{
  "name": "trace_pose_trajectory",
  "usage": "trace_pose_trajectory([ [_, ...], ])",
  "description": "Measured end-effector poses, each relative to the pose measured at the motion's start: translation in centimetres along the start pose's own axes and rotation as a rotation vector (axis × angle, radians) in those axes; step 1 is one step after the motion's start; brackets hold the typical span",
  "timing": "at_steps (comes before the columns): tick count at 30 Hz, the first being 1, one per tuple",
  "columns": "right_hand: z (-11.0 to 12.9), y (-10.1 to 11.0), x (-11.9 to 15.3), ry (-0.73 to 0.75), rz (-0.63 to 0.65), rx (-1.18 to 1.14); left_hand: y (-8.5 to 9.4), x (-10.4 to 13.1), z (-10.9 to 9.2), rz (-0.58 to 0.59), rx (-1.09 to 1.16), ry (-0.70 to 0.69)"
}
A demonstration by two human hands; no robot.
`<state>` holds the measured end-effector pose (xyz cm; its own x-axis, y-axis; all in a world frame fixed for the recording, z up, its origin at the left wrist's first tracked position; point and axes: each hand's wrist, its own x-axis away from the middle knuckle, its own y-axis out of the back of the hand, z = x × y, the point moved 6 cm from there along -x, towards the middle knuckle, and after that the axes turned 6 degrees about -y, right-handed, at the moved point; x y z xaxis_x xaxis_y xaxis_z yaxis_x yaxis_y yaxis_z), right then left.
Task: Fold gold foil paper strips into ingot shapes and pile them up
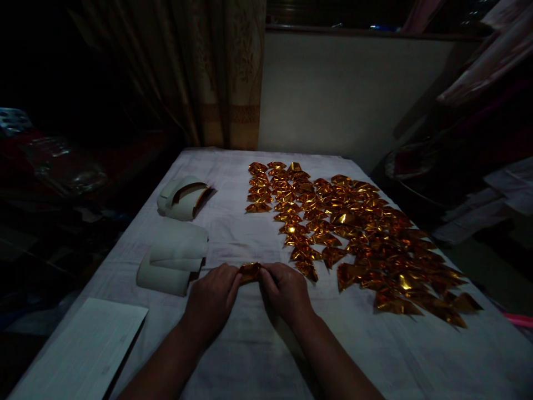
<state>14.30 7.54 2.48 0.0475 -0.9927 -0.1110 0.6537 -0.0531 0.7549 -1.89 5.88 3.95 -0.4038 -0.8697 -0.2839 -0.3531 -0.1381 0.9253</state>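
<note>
A small folded piece of shiny gold foil paper [250, 272] is stretched between my two hands, just above the white cloth. My left hand [214, 294] pinches its left end between thumb and fingers. At its right end my right hand [287, 289] grips it the same way. To the right, many folded gold foil pieces [316, 214] of similar look lie in rows and heaps. The nearest single piece [307, 270] rests close beside my right hand. Parts of the held piece are hidden by my fingertips.
A white cloth [233, 233] covers the table. Curled pale sheets [179, 247] lie left of my hands, with another curled stack [183, 197] behind them. A flat pale stack or board [83, 350] is at the near left. Beyond the table stand a curtain [225, 72] and a wall [333, 89].
</note>
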Motion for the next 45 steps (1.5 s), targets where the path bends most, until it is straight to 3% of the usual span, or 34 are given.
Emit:
trace_pose_trajectory([
  [3, 0.1, 0.0, 0.0, 0.006, 0.01, 0.004, 0.1, 0.1, -0.4, 0.002, 0.035, -0.033],
  [9, 0.6, 0.2, 0.0, 0.054, 0.022, 0.041, 0.3, -0.1, 0.8, -0.041, -0.024, 0.047],
  [16, 1.0, 0.9, -0.1, 0.118, 0.011, 0.232, 0.5, 0.0, 1.1, -0.093, -0.002, 0.05],
  [21, 1.8, 1.8, -0.6, 0.178, -0.087, 0.342, 0.7, -0.2, 1.4, -0.06, 0.086, 0.11],
  [25, 2.4, 3.3, -2.6, 0.182, -0.194, 0.415, 1.0, -0.4, 1.4, -0.037, 0.098, 0.149],
  [31, 2.2, 4.9, -7.8, 0.14, -0.355, 0.475, 0.9, -0.5, 1.7, -0.043, 0.053, 0.155],
  [36, 1.3, 4.6, -10.3, 0.097, -0.374, 0.504, 0.7, -0.5, 2.1, -0.069, 0.052, 0.158],
  [45, 0.8, 3.7, -11.0, 0.05, -0.307, 0.53, 0.5, -0.3, 2.0, -0.095, 0.02, 0.124],
])
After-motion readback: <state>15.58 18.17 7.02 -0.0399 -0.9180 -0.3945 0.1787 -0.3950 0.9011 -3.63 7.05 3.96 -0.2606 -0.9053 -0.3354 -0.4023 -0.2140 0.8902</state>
